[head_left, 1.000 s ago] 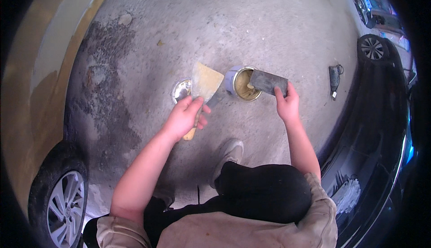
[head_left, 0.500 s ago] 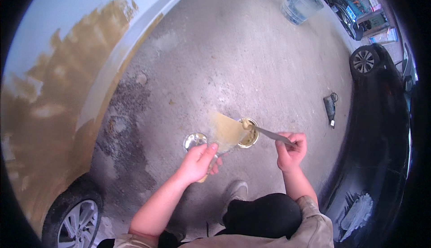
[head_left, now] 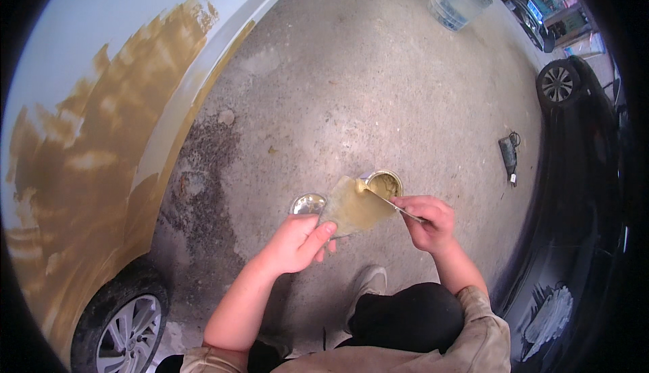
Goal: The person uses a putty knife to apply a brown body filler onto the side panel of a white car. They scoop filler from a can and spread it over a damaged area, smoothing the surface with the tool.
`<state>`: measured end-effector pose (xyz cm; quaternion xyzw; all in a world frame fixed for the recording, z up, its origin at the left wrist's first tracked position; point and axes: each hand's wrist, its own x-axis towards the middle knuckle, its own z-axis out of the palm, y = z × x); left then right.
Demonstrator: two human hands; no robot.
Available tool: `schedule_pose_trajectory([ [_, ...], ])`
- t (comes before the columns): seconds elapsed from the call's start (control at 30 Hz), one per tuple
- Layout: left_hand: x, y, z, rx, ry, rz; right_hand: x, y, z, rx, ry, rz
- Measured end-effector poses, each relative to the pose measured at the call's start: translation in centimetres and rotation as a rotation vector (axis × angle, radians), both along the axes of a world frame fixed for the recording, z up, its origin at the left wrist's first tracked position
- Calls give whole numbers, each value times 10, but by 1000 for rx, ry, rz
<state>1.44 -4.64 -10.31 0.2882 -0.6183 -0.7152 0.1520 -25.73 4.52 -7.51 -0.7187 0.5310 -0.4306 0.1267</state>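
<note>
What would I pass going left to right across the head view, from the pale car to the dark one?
Pale car with tan filler patches → round lid → open can → power tool on the ground → dark car.

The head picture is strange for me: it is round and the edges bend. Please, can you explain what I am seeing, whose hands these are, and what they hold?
The camera sits on a person's head and looks down through a very wide lens, so straight lines curve near the rim. The two bare arms from the lower edge belong to that person. The left hand holds a broad scraper blade smeared with tan putty. The right hand holds a thin putty knife laid across that blade. Below them, on the concrete floor, stand an open can of putty and its round lid. At the left is a pale car with tan filler patches; at the right a dark car.
</note>
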Motion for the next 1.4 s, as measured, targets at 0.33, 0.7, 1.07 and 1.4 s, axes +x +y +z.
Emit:
schedule_pose_trajectory([
  [0.33, 2, -2, -2, -286, 3, -16, -1, 6, -15, 10, 168, -44],
  [0.7, 4, 6, 16, 89, 134, -78, 20, -8, 0, 211, -919, -402],
  [1.07, 8, 3, 21, 197, 58, -145, 22, 1, 17, 39, 34, 147],
  [1.4, 12, 3, 19, 21, 45, -74, 15, -5, 30, 105, 246, 141],
])
